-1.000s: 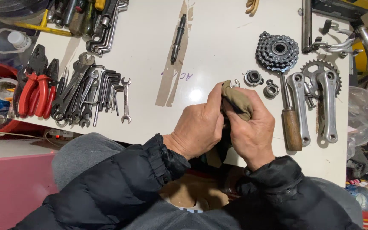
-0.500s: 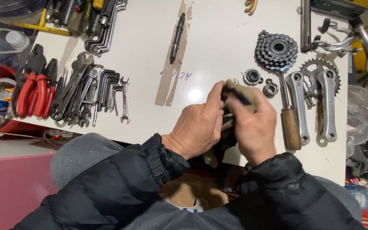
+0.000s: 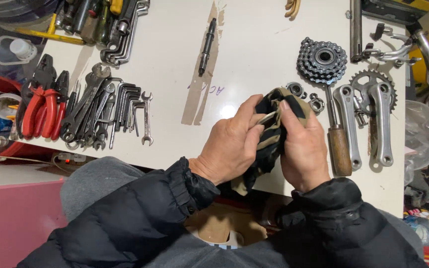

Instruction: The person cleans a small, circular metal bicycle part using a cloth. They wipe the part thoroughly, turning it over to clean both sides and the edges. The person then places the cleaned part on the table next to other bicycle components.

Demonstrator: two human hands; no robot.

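**Rag and small metal part, being wiped between two hands over a desk of bicycle parts**

The rag (image 3: pixel 273 130), dirty tan cloth blackened with grease, sits bunched between both hands just above the near edge of a white desk (image 3: pixel 254 54), with its tail hanging down past the edge. A thin silvery metal part (image 3: pixel 267 118) pokes out of the folds; too little of it shows to tell what it is.

Going left to right: at the far left lie red-handled pliers (image 3: pixel 39 105), then a spread of spanners and hex keys (image 3: pixel 106 110). Further back, near the middle, a dark axle (image 3: pixel 207 45) lies on a brown smear. The left hand (image 3: pixel 232 144) is closed around the cloth, its thumb and forefinger pinching at the metal part. The right hand (image 3: pixel 301 149) is clamped on the rag from the other side, fingers curled over the top of the bundle. Just beyond it sit small bearing cups and rings (image 3: pixel 306 97), and behind those a toothed sprocket cluster (image 3: pixel 322 60). A wooden-handled tool (image 3: pixel 340 149) lies just right of the right hand, then two silver crank arms (image 3: pixel 371 121), one with a chainring.

The step in hand looks like cleaning: rubbing grease off the small part with the cloth. The next move would seem to call for turning the part inside the cloth to reach an unwiped face, while the pinch holds firm so it does not slip off the desk edge.
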